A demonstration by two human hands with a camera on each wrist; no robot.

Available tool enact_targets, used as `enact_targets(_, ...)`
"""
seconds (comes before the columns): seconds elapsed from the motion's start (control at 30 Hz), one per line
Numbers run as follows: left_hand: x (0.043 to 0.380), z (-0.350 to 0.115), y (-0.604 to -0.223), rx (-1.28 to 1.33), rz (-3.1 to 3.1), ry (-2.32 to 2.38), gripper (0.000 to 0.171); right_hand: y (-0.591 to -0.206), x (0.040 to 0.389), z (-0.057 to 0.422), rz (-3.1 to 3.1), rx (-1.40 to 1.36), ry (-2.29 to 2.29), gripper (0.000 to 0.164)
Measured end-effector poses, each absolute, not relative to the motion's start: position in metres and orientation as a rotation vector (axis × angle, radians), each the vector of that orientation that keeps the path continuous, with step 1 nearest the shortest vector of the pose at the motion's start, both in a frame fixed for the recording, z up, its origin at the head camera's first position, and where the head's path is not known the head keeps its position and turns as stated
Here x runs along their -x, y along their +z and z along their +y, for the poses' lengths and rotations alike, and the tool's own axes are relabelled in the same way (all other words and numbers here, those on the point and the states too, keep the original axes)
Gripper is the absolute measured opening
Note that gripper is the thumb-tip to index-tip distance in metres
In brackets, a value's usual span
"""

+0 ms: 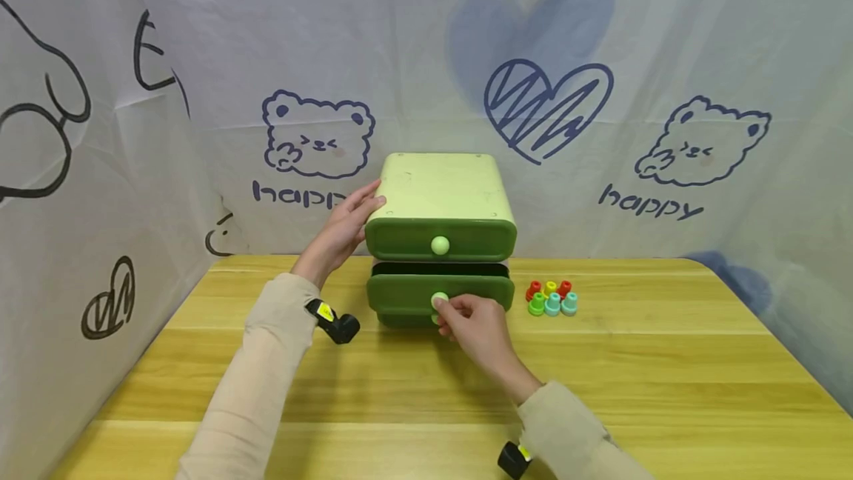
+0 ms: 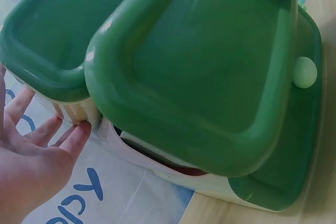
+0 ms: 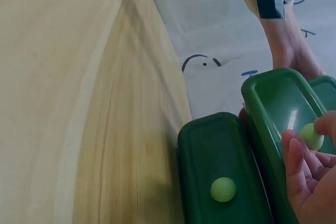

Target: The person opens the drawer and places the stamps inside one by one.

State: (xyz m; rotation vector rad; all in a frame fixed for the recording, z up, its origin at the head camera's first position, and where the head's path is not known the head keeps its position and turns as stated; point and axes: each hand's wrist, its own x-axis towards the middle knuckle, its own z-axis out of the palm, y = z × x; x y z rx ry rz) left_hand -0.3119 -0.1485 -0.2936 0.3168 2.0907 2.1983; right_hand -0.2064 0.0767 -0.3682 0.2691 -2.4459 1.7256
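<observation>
A small drawer cabinet (image 1: pixel 443 184) with a pale yellow-green top and green drawer fronts stands on the table. Its middle drawer (image 1: pixel 400 295) is pulled partly out, leaving a dark gap above its front. My right hand (image 1: pixel 483 332) pinches that drawer's round knob (image 3: pixel 312 137) between thumb and fingers. Against the cabinet's upper left side rests my left hand (image 1: pixel 340 232), its fingers extended; the left wrist view shows its fingertips touching the side near the top drawer (image 2: pixel 58 40). The bottom drawer (image 3: pixel 223 161) sits closed below, with its own knob (image 3: pixel 223 189).
Several small coloured pegs (image 1: pixel 552 300), red, yellow, green and light blue, stand in a group to the right of the cabinet. Behind the wooden table (image 1: pixel 640 376) hangs a white cloth (image 1: pixel 426 43) with drawn bears and hearts.
</observation>
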Motion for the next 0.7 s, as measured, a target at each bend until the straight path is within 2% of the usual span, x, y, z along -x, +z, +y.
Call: enact_targets(0.7,0.312,-0.149,-0.292,-0.331,2.097,2.169,0.059,-0.361,0.170,0.081,-2.444,-0.314,1.767,0.030)
